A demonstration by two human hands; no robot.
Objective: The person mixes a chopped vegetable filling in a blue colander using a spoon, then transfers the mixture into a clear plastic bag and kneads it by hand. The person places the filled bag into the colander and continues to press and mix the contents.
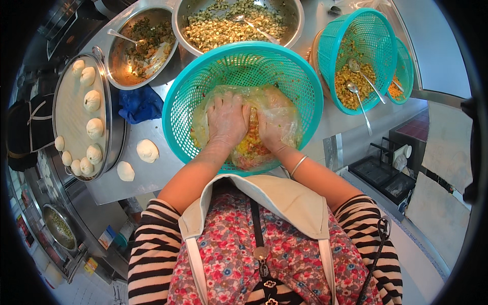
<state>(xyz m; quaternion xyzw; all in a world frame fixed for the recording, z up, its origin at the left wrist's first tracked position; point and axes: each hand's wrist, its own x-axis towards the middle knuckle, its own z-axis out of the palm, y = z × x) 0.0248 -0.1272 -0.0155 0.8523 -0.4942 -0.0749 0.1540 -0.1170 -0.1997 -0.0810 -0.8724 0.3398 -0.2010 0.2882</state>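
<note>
In front of me stands a large turquoise plastic basket. Inside lies a clear plastic bag or sheet around a yellow and red chopped mixture. My left hand presses flat on the plastic, its fingers slightly apart. My right hand is against the plastic at the right, its fingers largely hidden under or behind the film. A narrow gap with the mixture showing separates the hands. Left of the basket, a dough piece and a flatter dough piece lie on the metal table.
A round steamer tray with several filled buns stands left, beside a blue cloth. Steel bowls of chopped filling with spoons stand behind. At right are tilted turquoise baskets with filling and spoons.
</note>
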